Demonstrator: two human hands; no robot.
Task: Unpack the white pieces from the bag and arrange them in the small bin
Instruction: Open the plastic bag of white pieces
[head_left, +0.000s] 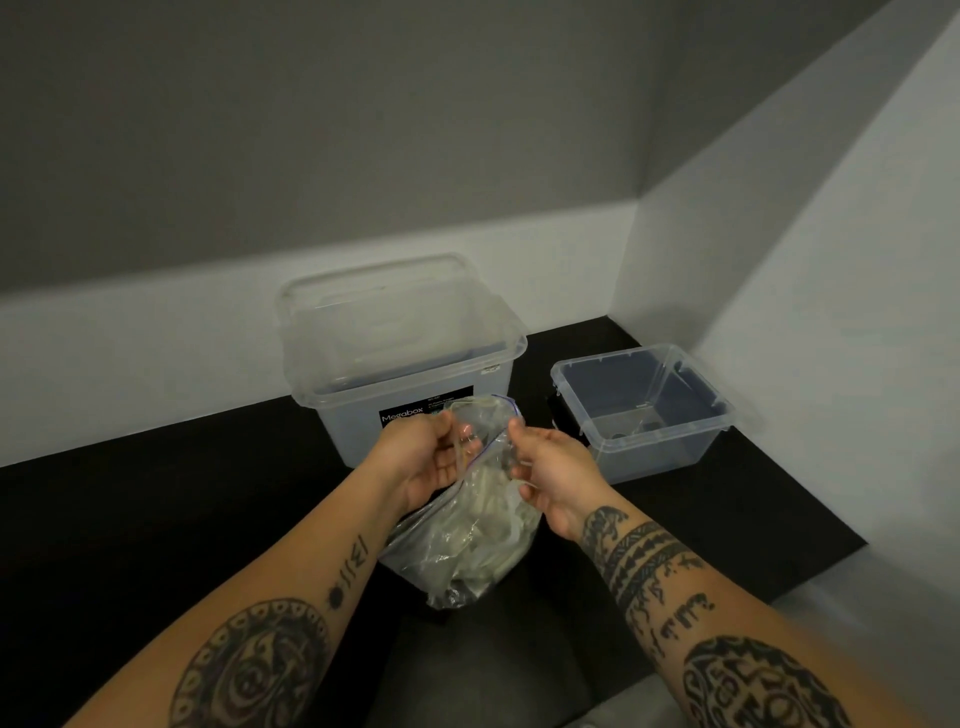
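A clear zip bag (467, 540) hangs in front of me, holding several white pieces (488, 512) bunched in its lower half. My left hand (421, 457) pinches the left side of the bag's mouth. My right hand (550, 473) pinches the right side of the mouth, and the opening is spread between the two hands. The small clear bin (644, 410) stands on the black surface to the right of my hands, with nothing white visible inside it.
A large clear bin (400, 353) with a black "Megabox" label stands just behind the bag. Both bins sit on a black surface (156, 499) in a corner of grey and white walls (805, 312). A grey area lies below the bag.
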